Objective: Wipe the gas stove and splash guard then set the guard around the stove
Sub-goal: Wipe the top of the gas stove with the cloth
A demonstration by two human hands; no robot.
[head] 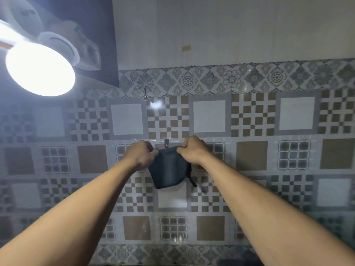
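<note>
My left hand (pixel 141 155) and right hand (pixel 193 150) each pinched a top corner of the dark cloth (pixel 169 169), fingers closed tight, holding it against the tiled wall (pixel 209 116) just under a small hook (pixel 166 143). Stove and guard were out of view. If I missed the hook, the cloth could drop.

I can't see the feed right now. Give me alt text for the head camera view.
Both hands, left hand and right hand, pinch the top edge of a dark cloth just below a small wall hook on a patterned tile wall. A bright round lamp glares at upper left.
</note>
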